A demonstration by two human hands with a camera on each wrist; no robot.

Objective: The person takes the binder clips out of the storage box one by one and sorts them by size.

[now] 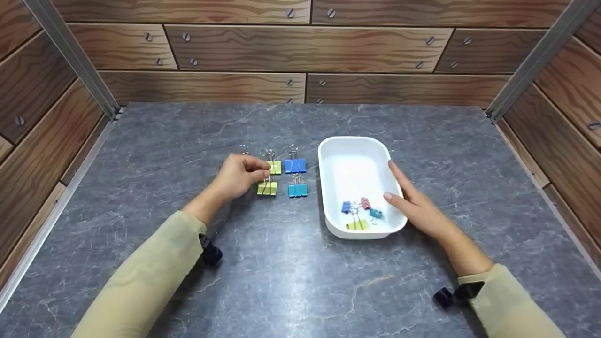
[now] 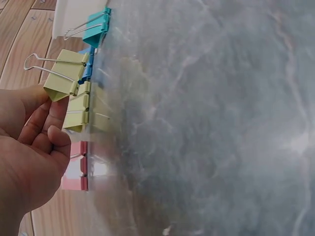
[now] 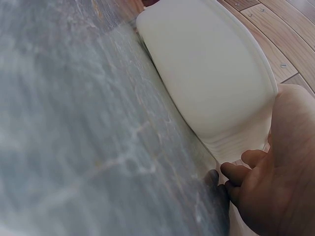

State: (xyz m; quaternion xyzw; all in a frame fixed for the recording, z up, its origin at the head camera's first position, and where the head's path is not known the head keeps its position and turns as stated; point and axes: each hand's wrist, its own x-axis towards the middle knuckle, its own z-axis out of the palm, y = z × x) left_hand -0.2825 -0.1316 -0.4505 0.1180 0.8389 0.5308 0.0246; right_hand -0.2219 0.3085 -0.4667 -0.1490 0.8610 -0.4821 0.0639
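Observation:
My left hand (image 1: 259, 170) pinches the corner of a yellow-green binder clip (image 1: 275, 167) in a small group on the table. Around it lie a second yellow-green clip (image 1: 266, 188), a blue clip (image 1: 295, 165) and a teal clip (image 1: 297, 189). In the left wrist view a pink clip (image 2: 76, 167) lies beside my left hand (image 2: 49, 105); the head view hides it under the hand. A white tray (image 1: 352, 169) holds several small clips (image 1: 359, 213). My right hand (image 1: 399, 188) rests against the tray's right wall, fingers straight, thumb on the rim.
The grey marble-patterned table (image 1: 281, 263) is boxed in by wood-patterned walls (image 1: 305, 47) at the back and both sides. In the right wrist view the tray (image 3: 211, 73) fills the upper right, with my fingers (image 3: 236, 172) at its base.

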